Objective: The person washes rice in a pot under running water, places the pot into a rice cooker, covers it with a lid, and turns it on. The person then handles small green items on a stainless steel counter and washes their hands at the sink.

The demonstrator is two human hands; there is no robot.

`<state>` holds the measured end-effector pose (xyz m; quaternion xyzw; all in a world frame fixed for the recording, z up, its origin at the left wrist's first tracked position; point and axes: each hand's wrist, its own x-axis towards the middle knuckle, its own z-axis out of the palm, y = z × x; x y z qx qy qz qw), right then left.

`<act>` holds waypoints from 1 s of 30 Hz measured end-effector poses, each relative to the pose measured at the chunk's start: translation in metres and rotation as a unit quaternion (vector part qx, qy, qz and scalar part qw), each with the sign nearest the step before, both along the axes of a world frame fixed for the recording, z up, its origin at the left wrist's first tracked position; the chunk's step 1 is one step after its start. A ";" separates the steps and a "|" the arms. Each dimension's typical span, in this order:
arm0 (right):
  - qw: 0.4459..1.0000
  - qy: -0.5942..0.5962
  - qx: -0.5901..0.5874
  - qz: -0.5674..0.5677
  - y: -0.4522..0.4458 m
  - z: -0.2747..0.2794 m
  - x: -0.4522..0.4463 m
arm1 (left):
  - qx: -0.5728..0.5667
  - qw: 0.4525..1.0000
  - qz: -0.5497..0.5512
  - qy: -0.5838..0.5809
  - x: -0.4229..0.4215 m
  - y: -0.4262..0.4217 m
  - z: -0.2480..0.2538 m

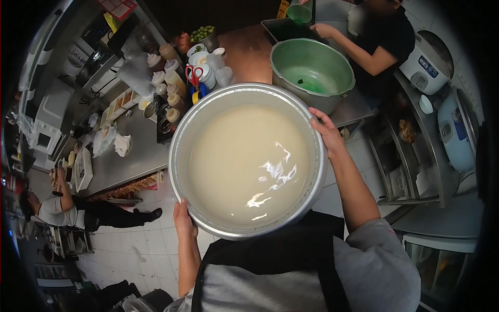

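Note:
In the head view I carry a large round metal pot [179, 151] in front of my body. Inside it lies a pale, rice-like layer under rippling, glossy liquid [239, 161]. My left hand [185, 223] is closed on the lower left side of the pot, with part of its fingers hidden beneath. On the upper right, my right hand [328, 131] grips the rim, fingers over the outside edge. Just beyond the pot stands a big metal basin [340, 70] with a green-tinted inside and a little dark thing at its bottom.
Behind the basin, a co-worker's hand [323, 31] is near a green container [300, 12]. Squeeze bottles [174, 78] and red scissors [194, 74] crowd the counter at left. Rice cookers [429, 65] stand on the right shelf. Another person [57, 208] works at far left.

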<state>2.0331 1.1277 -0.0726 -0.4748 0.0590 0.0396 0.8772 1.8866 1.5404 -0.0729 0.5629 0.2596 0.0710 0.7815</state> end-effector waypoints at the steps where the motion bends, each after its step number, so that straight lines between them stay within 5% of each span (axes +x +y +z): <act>1: 1.000 0.001 0.003 0.000 0.000 0.003 0.001 | 0.020 1.000 -0.009 0.016 0.000 -0.001 0.003; 10: 1.000 -0.006 0.017 0.001 0.000 0.005 -0.001 | 0.044 0.993 -0.110 0.021 -0.021 -0.001 0.012; 30: 1.000 -0.007 0.029 -0.008 -0.002 -0.004 0.002 | 0.152 0.983 -0.103 0.018 -0.017 -0.001 0.005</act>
